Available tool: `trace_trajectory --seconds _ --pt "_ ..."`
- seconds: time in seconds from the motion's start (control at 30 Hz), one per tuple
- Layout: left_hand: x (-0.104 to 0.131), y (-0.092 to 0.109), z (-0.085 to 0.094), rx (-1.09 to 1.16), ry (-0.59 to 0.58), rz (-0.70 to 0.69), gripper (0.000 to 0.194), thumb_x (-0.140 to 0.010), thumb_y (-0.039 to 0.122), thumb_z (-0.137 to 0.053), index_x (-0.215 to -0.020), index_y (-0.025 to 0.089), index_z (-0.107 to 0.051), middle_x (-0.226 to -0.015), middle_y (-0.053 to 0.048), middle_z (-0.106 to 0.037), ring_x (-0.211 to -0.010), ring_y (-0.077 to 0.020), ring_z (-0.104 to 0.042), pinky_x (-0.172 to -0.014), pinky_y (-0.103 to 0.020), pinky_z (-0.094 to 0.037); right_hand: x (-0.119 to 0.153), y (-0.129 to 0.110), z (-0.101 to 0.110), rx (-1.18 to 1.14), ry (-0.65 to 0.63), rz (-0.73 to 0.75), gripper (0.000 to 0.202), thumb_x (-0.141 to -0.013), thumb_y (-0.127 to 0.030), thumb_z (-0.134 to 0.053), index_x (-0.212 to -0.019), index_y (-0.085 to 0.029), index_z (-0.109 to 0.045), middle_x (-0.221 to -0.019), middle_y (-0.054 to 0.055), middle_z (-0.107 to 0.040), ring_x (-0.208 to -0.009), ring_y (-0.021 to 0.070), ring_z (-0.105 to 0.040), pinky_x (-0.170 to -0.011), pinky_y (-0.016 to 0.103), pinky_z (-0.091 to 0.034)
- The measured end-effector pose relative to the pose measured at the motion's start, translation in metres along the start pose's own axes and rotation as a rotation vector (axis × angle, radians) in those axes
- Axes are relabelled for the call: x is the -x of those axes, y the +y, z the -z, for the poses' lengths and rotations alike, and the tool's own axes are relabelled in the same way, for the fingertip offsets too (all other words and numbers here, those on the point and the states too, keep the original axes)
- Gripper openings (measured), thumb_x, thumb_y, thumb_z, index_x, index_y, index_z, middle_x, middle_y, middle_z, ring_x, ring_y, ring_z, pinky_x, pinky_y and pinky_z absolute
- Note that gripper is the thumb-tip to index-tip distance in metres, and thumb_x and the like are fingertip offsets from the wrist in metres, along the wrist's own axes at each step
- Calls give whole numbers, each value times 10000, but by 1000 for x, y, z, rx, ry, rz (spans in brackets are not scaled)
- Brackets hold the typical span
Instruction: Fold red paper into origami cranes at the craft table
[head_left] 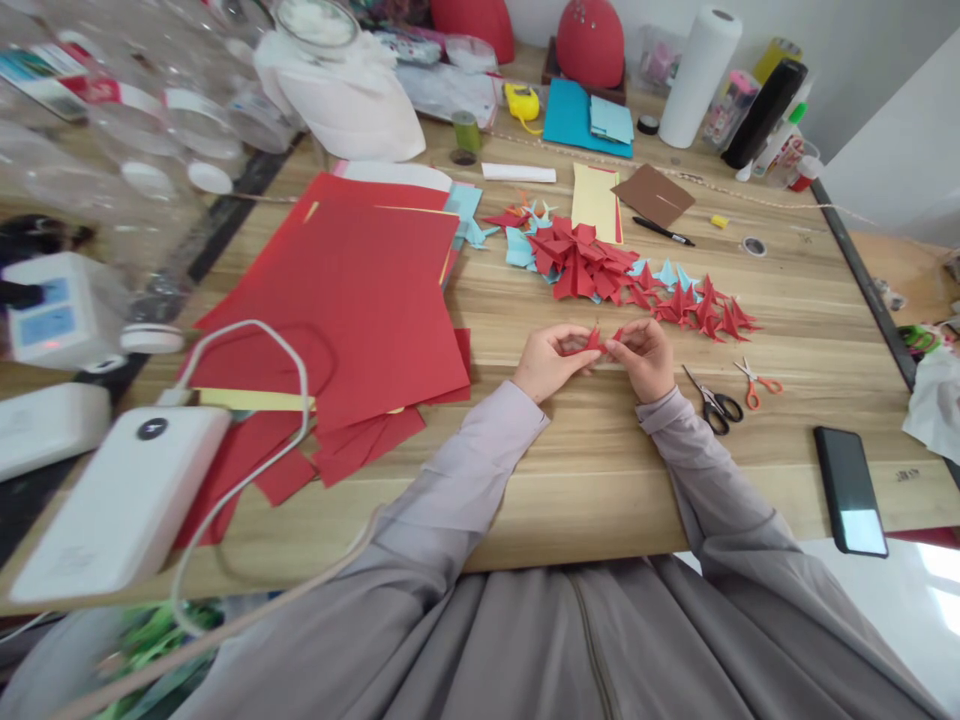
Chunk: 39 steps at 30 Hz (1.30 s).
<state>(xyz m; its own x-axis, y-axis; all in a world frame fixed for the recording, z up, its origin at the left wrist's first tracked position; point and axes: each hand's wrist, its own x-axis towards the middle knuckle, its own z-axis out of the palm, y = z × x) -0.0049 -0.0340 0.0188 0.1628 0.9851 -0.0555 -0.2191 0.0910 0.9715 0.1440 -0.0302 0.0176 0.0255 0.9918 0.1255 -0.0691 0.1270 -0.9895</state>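
A small folded red paper piece (593, 342) is held between both hands, just above the wooden table (585, 470). My left hand (550, 360) pinches its left part. The fingers of my right hand (643, 357) are closed on its right part. Some of the paper is hidden behind the fingertips. Beyond the hands lies a pile of folded red paper shapes (581, 262), with more red folded shapes (706, 308) trailing off to the right. Light blue folded pieces (520, 248) show among them and at their left.
Large red sheets (375, 300) lie left. Black scissors (718, 402), orange scissors (757, 382) and a phone (850, 490) are at the right. A white power bank (120, 500) with a looped cable is at the front left. Yellow paper (596, 200) and a pen (664, 231) lie farther back.
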Motion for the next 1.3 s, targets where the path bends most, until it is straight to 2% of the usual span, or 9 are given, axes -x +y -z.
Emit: trace_trajectory --seconds 0.23,0.57,0.73,0.83,0.93,1.03,1.13,1.23,1.3 --pt "-1 0 2 -11 34 -21 460 -547 375 -797 -895 102 -670 -746 -63 -694 -538 -153 -628 -549 -338 -555 1 -2 0 21 -42 39 419 -621 -459 -763 -757 -223 -445 -602 -66 -593 -502 90 -593 -508 222 -500" --pt "-2 3 4 11 115 -15 402 -539 338 -800 -861 130 -677 -645 -30 -686 -509 -142 -620 -547 -310 -552 2 -3 1 73 -65 79 311 -618 -438 -774 -698 -204 -586 -646 -15 -621 -556 117 -595 -571 278 -515" --pt "-2 8 4 92 139 28 410 -508 339 -815 -804 119 -636 -561 -4 -645 -474 -135 -609 -506 -275 -531 3 -1 4 147 -100 187 186 -694 -358 -739 -725 -204 -639 -662 6 -640 -565 131 -606 -564 284 -508" --pt "-2 11 5 146 162 72 428 -483 326 -823 -791 124 -607 -535 10 -632 -446 -122 -594 -472 -246 -512 3 0 6 278 -120 321 124 -745 -319 -693 -740 -200 -661 -711 28 -672 -625 142 -628 -597 288 -515" --pt "-2 13 6 168 168 95 431 -488 319 -819 -800 126 -593 -527 14 -626 -429 -114 -582 -456 -234 -503 3 -2 8 428 -114 460 138 -784 -308 -649 -695 -203 -663 -726 42 -692 -700 158 -648 -656 303 -527" --pt "-3 12 6 169 176 84 436 -497 296 -812 -833 127 -590 -534 15 -626 -437 -119 -587 -472 -247 -512 4 -4 7 497 -98 517 170 -801 -304 -624 -663 -210 -657 -725 47 -695 -704 161 -652 -672 310 -531" --pt "-4 8 5 139 183 24 422 -516 254 -796 -864 125 -595 -591 9 -638 -487 -131 -615 -516 -269 -534 6 -4 7 461 -82 458 144 -796 -317 -623 -713 -205 -658 -739 49 -689 -672 153 -639 -643 301 -523" --pt "-5 5 5 90 183 -35 398 -545 229 -775 -888 125 -603 -662 1 -644 -531 -142 -633 -537 -285 -545 7 -3 8 243 -57 282 188 -769 -373 -648 -843 -203 -619 -748 30 -680 -626 136 -632 -603 280 -518" --pt "-6 3 5 58 181 -56 391 -565 227 -763 -907 124 -605 -692 -5 -644 -548 -147 -637 -554 -301 -552 5 -2 9 72 -24 143 264 -750 -426 -657 -876 -212 -569 -682 -4 -661 -557 121 -612 -546 256 -503"
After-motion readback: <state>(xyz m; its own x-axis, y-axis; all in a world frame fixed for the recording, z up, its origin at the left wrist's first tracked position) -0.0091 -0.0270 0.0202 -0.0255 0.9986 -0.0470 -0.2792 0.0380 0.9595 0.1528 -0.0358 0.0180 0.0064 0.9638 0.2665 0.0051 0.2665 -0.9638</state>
